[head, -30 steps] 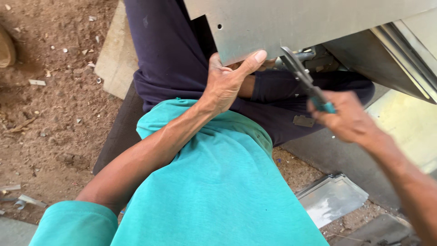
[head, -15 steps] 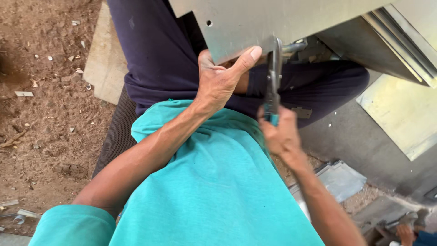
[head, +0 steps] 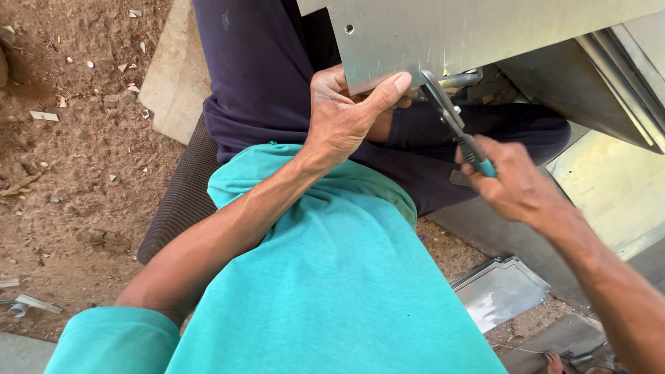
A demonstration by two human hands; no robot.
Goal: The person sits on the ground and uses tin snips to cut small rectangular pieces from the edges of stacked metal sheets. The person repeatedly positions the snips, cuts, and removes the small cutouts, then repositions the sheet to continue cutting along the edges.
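— What is each hand doing at this moment?

— The left hand (head: 344, 118) holds the lower edge of the metal sheet (head: 471, 31). Its thumb (head: 388, 90) lies flat on the near face, and the other fingers are curled behind the sheet, so I cannot see them well. The right hand (head: 516, 181) is closed around the teal handles of the pliers (head: 450, 118). The nose of the pliers meets the same lower edge, just beside the thumb tip; whether it bites the metal or only touches it, I cannot tell.

— How to do this well, in your opinion?

— I think the thumb is very near to the tool — it is better to slide it a little away along the edge, because a slip would go straight to it. The sheet should stay pressed firmly so it does not shake. The wrist should turn slowly, with the pliers square to the edge, so the metal bends clean and does not tear.

— And where does the sheet lie?

— It stands above the person's lap, over the dark trousers (head: 277, 83), leaning on a metal frame (head: 603, 76) at the right. Its edge runs between thumb and hidden fingers.
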